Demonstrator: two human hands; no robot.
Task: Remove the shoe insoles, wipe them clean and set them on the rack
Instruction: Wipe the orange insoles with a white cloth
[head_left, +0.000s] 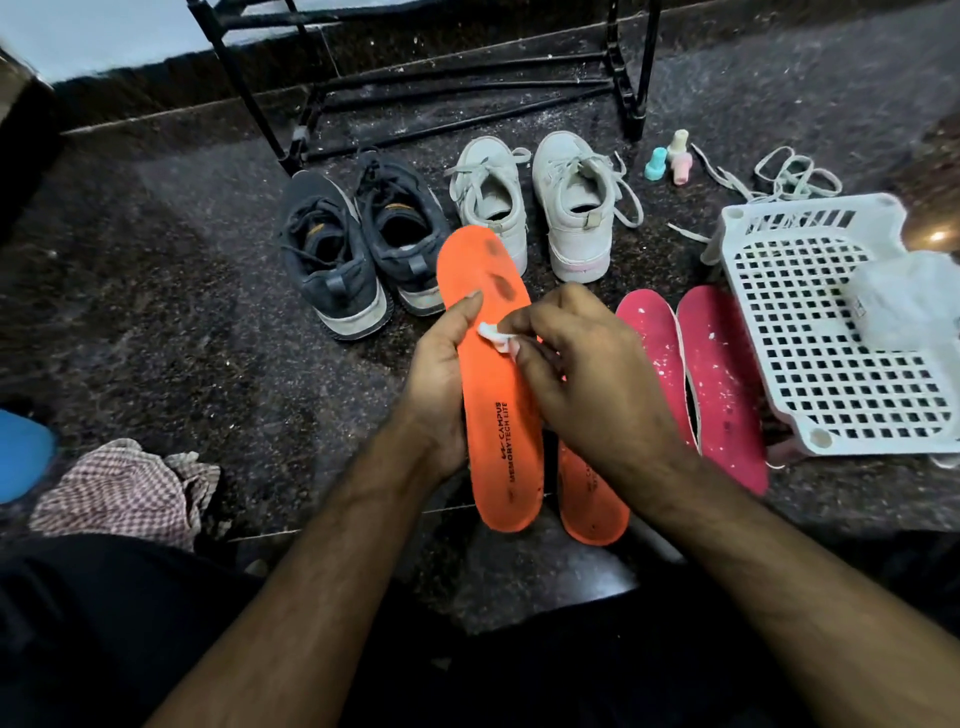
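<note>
The left hand (441, 374) grips an orange insole (493, 374) by its edge, thumb laid across the top face, holding it up lengthwise with the toe end pointing away. The right hand (582, 374) pinches a small white wipe (496, 338) between its fingertips and presses it to the middle of that insole, just below two dark smudges near the toe.

Under the right hand and wrist lies a second orange insole (592, 499) on the floor (182, 312), mostly hidden. Just right of the right hand, two pink insoles (722, 374) lie side by side, flecked with white. Further right sits a white perforated plastic basket (810, 338) carrying what looks like a clear packet, too blurred to be sure.

Beyond the hands stand a pair of dark sneakers (358, 249) and a pair of white sneakers (540, 202), heels toward the person. Behind them is a black metal rack (441, 88). Loose laces (779, 176) and three small pastel bottles (670, 156) lie beyond the basket. A checked cloth (124, 493) lies left of the left forearm.
</note>
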